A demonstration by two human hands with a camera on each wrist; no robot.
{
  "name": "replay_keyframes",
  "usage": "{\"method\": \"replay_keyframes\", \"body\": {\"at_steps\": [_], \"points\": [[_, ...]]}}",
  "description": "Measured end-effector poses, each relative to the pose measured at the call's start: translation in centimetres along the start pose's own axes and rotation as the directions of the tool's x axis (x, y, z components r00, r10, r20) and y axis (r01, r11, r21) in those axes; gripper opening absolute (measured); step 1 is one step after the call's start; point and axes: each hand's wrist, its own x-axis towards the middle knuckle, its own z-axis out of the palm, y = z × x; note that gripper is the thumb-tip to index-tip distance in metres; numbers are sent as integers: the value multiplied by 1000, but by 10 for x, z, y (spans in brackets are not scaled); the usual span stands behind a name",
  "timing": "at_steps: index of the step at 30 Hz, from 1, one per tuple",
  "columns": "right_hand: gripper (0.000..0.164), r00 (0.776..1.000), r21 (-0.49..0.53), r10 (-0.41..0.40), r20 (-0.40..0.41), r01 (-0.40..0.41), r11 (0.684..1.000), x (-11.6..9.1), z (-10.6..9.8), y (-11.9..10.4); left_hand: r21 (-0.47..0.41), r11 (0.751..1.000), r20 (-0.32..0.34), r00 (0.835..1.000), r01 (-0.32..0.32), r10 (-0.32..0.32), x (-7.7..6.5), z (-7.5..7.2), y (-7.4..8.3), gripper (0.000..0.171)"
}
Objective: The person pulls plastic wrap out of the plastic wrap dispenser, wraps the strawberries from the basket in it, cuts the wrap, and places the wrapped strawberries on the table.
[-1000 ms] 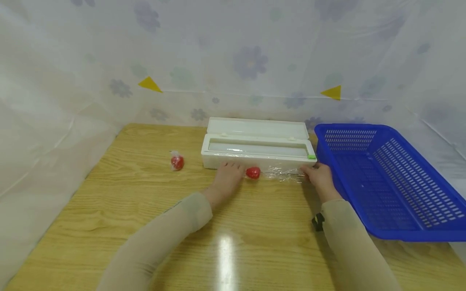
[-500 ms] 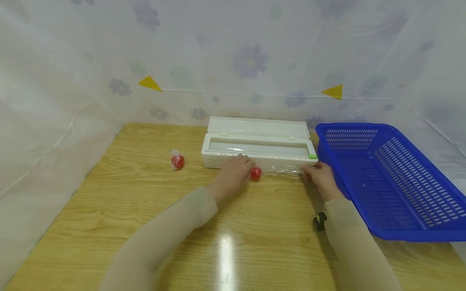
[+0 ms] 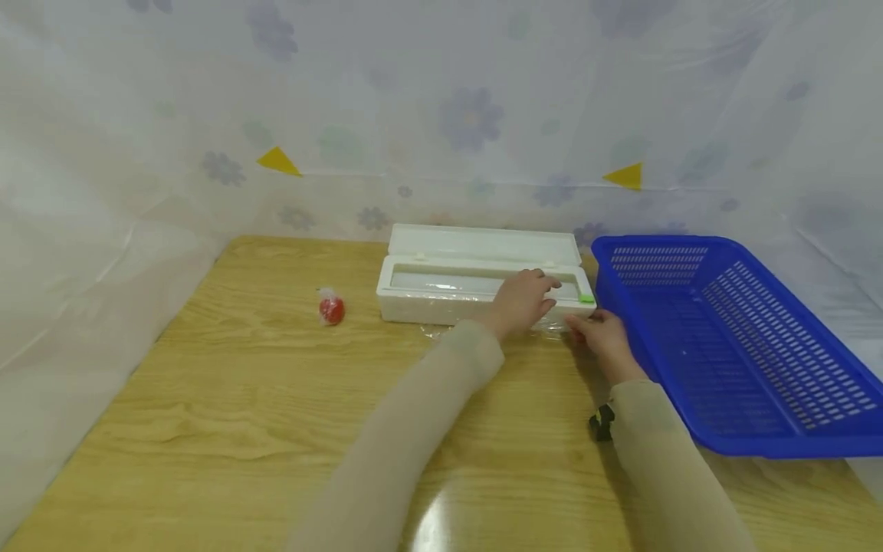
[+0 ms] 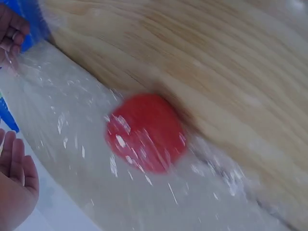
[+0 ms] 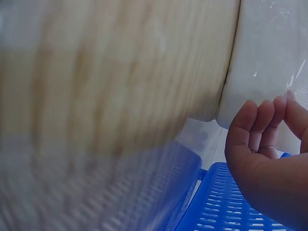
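A white cling film dispenser box [image 3: 428,307] stands near the back of the table with its lid raised and a green piece [image 3: 585,298] at its right end. Clear cling film [image 4: 67,130] hangs down its front. In the left wrist view, a red round item [image 4: 147,134] lies under or in that film; my left arm hides it in the head view. My left hand [image 3: 520,303] is over the box's right half, fingers loosely spread, holding nothing. Thumb and fingertips of my right hand [image 3: 602,335] pinch the film's edge by the box's front right corner.
A blue plastic basket [image 3: 669,368] stands at the right, close beside my right hand. On the table [image 3: 228,429], to the left, lies another red round item [image 3: 332,310] wrapped in clear film. A flowered curtain [image 3: 414,92] rises behind the table.
My left hand has left its place beside the red item and moved right and up over the box, its arm now covering the item. My right hand keeps its pinch on the film.
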Motion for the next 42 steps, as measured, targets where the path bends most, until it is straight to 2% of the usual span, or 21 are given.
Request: {"method": "replay_keyframes", "body": {"at_steps": [5,9,11,16,21,28,34,42], "points": [[45,1000,5,-17,8,17,1000,-3,0,3,-12,999,12,999,36,-36,20,15,15,39],[42,999,15,-34,0,34,999,-3,1,3,-19,998,6,998,65,-64,26,25,20,35],[43,999,8,-34,-11,34,999,-2,0,3,-22,995,-19,995,94,-95,29,29,22,34],[44,1000,7,-20,-18,20,1000,-2,0,2,-90,975,-76,975,202,-209,31,32,27,33],[43,1000,23,-23,-11,24,999,-3,1,-1,-111,953,-85,953,280,-290,31,33,31,28],[46,1000,26,-22,-9,22,999,-3,-1,-3,-139,960,-157,951,245,-265,30,38,32,25],[49,1000,46,-6,-4,6,999,-3,1,-5,-130,959,-119,957,251,-266,28,36,31,26],[48,1000,24,8,-9,-8,1000,-1,-1,-2,-141,967,-91,969,214,-228,26,35,30,25]]}}
